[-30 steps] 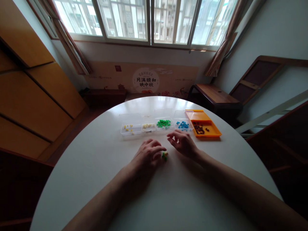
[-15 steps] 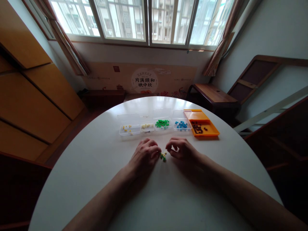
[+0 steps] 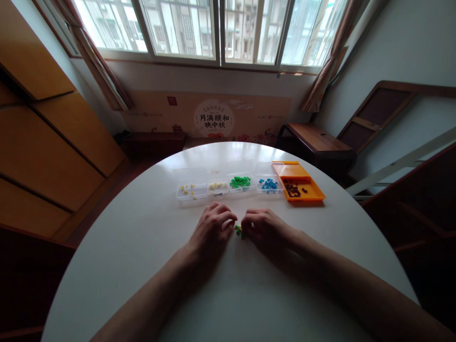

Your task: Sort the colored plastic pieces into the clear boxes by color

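A small cluster of green and pale yellow toy building bricks (image 3: 238, 230) lies on the white table between my hands. My right hand (image 3: 265, 225) is closed, its fingertips pinching the cluster's right side and partly covering it. Just left of the cluster is my left hand (image 3: 213, 223), thumb and index finger apart, with nothing visible between them. Whether its thumb touches the bricks I cannot tell.
Beyond my hands stand open clear boxes with yellow bricks (image 3: 184, 190), cream bricks (image 3: 215, 186), green bricks (image 3: 240, 182) and blue bricks (image 3: 268, 184). An orange box (image 3: 315, 191) holds dark brown bricks (image 3: 292, 191). The round white table (image 3: 117, 251) curves away at its far edge.
My right hand has moved left and closed on the cluster's right side. My left thumb and index finger have come apart, off the cluster's left side.
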A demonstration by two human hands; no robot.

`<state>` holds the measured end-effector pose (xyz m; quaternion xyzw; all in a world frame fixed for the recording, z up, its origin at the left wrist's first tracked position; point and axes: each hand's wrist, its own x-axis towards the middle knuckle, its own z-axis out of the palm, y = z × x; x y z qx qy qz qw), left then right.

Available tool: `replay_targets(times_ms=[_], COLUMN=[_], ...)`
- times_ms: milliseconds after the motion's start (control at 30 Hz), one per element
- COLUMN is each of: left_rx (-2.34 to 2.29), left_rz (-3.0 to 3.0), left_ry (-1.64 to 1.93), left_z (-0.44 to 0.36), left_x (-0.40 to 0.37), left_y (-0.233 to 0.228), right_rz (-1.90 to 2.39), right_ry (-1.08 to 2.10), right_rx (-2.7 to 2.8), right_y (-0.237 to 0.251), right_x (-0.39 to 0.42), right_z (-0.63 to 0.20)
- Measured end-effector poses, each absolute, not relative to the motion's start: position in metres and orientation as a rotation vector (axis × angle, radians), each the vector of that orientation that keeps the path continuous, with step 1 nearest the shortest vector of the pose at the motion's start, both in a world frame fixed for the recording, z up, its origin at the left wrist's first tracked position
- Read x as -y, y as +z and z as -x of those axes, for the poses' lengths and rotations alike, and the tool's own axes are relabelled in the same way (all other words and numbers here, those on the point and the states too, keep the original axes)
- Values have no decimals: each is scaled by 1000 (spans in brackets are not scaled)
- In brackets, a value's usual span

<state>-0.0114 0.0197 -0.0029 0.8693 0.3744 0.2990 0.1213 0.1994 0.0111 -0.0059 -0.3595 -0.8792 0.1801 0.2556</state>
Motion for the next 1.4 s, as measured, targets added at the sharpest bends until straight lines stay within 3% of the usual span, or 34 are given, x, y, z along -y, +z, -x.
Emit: replay_targets(times_ms=[267,500,800,1000,1133,1400], left_rx=[-1018,-984,-1063,-1683,-1916,-1741], left_rz=[-2681,-2778,-2625,-2151,-1975,-2153], left_ry=[1046,1174,1269,1640,1590,1640], left_z=[12,11,21,61,80,65], left_x=[-20,-20,-31,-63,-77,-65], left_y=[-5,-6,-1,0,-5,-2], right_rz=[980,1026,1046,1058,1066,1200], right_ry=[885,970,859,819,775,659], right_rx=[1991,1913,1898,1910,1917,1903], right_y=[-2,-5,-7,-7,-9,-11], right_x=[-14,-13,-12,-11,-12,-20], right_z=[-189,-182,-184,-184,-185,-200])
